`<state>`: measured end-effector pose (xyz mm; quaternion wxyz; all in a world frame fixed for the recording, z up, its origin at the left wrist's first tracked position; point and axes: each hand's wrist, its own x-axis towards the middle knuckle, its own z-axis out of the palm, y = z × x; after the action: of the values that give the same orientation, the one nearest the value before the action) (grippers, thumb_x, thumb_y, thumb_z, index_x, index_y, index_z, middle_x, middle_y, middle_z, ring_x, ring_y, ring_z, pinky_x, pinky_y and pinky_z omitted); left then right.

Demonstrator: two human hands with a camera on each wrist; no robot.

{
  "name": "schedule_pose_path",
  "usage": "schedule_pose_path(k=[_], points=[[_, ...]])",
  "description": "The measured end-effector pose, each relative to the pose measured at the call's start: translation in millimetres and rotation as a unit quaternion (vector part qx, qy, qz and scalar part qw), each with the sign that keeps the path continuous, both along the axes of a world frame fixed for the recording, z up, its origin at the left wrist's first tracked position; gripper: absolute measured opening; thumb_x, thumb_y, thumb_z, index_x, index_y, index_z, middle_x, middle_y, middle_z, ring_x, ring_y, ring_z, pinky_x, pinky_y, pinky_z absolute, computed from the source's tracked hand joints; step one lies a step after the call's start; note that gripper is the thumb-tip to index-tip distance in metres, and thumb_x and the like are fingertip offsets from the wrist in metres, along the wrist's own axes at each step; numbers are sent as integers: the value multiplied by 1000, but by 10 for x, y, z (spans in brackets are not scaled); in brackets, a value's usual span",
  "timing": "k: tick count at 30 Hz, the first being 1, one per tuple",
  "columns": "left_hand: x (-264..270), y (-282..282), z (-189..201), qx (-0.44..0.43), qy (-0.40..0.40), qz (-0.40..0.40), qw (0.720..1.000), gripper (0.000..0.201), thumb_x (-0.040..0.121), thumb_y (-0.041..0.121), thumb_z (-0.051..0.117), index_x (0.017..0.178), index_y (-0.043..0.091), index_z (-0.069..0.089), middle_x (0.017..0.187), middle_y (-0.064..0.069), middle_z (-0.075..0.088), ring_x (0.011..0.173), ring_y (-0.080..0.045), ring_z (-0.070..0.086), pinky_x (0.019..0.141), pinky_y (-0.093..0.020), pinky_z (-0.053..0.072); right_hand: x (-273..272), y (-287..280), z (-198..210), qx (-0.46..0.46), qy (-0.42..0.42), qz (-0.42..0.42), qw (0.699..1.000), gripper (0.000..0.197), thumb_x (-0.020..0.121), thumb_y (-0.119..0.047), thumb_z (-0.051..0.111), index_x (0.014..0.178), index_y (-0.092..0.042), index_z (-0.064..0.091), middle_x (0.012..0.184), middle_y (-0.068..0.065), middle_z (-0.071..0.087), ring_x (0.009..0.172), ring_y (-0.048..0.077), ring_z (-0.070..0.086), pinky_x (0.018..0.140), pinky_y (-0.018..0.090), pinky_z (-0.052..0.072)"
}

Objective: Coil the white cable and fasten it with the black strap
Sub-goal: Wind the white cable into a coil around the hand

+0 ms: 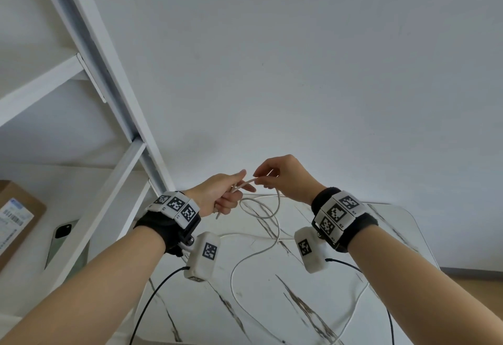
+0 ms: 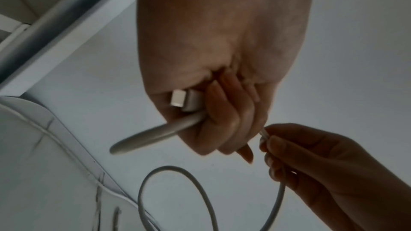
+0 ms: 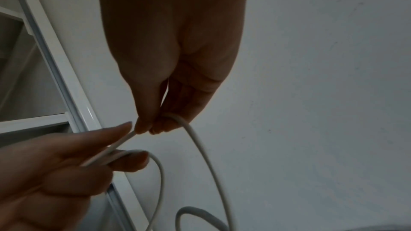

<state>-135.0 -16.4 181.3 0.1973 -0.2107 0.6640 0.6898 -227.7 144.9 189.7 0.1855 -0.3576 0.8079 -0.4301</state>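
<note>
The white cable (image 1: 277,208) is held up over the marble table (image 1: 389,224), with loose loops trailing down across the top. My left hand (image 1: 221,195) grips its end, and the white plug (image 2: 181,100) sticks out of the fist in the left wrist view. My right hand (image 1: 280,177) pinches the cable (image 3: 195,140) between thumb and fingertips just right of the left hand, and a loop hangs below the two hands. No black strap shows in any view.
A white shelf frame (image 1: 109,94) slants along the left, close to my left hand. A cardboard box (image 1: 16,216) and a phone (image 1: 61,238) lie on its lower shelf. Black wires (image 1: 152,295) run from the wrist cameras. A plain white wall is behind.
</note>
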Motion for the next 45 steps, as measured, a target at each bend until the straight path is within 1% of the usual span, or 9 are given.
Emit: schedule_pose_path(k=[5, 10, 14, 20, 25, 30, 37, 41, 45], points=[[64, -7, 74, 14, -20, -69, 997, 35, 100, 32, 38, 102, 6, 61, 44, 10, 20, 36, -4, 17, 37, -17, 14, -44, -60, -50, -19, 9, -21, 1000, 11, 78, -6, 71, 89, -8, 72, 79, 9, 71, 67, 11, 62, 69, 22, 53], [111, -65, 173, 84, -15, -78, 993, 35, 101, 27, 33, 98, 4, 60, 42, 11, 24, 33, -2, 20, 35, -16, 17, -34, -123, -183, -33, 8, -30, 999, 10, 82, -10, 69, 89, -6, 73, 76, 6, 70, 70, 12, 64, 70, 18, 51], [137, -113, 288, 177, 38, -65, 981, 36, 93, 27, 36, 101, 1, 60, 38, 10, 31, 31, -1, 27, 34, -14, 26, 6, -141, -316, -30, 2, -53, 998, 11, 85, -10, 64, 88, -7, 74, 73, 2, 68, 62, -3, 59, 64, 8, 42], [64, -121, 394, 257, 91, 13, 962, 41, 87, 28, 42, 88, 4, 75, 42, 7, 36, 34, -3, 35, 36, -15, 35, 131, -269, -491, -55, -79, -79, 992, 17, 89, -3, 55, 102, -1, 66, 85, 8, 71, 78, 15, 68, 83, 27, 55], [-24, -82, 384, 332, 116, 92, 931, 44, 95, 25, 38, 88, 0, 74, 48, 5, 43, 42, -6, 47, 42, -17, 45, 233, -359, -581, -3, -65, -64, 996, 15, 87, -7, 56, 99, -6, 65, 74, -7, 67, 68, -3, 60, 64, 9, 43], [-127, -105, 326, 363, 148, 212, 895, 39, 102, 24, 33, 103, -1, 63, 60, 0, 64, 58, -12, 65, 62, -24, 57, 343, -382, -681, -6, -123, -47, 991, 6, 84, -9, 62, 90, -10, 63, 87, 10, 73, 86, 19, 69, 85, 30, 54], [-200, -182, 235, 346, 179, 289, 874, 42, 103, 26, 28, 96, 1, 62, 75, -6, 73, 73, -18, 73, 76, -31, 59, 343, -314, -681, 27, -170, -9, 985, 14, 83, -2, 57, 74, -13, 59, 79, 6, 68, 81, 19, 68, 88, 32, 54], [-226, -254, 197, 363, 194, 328, 850, 41, 103, 27, 29, 95, 2, 60, 77, -6, 74, 74, -19, 73, 75, -33, 59, 339, -267, -649, 36, -182, -3, 983, 17, 81, 0, 53, 72, -15, 56, 75, 3, 68, 82, 19, 67, 85, 31, 53], [-253, -385, 265, 362, 223, 359, 831, 42, 103, 28, 27, 93, 2, 58, 76, -7, 74, 72, -19, 73, 76, -33, 59, 319, -164, -676, 54, -185, -4, 981, 21, 81, 7, 47, 78, -10, 58, 79, 8, 68, 73, 14, 66, 67, 17, 52]])
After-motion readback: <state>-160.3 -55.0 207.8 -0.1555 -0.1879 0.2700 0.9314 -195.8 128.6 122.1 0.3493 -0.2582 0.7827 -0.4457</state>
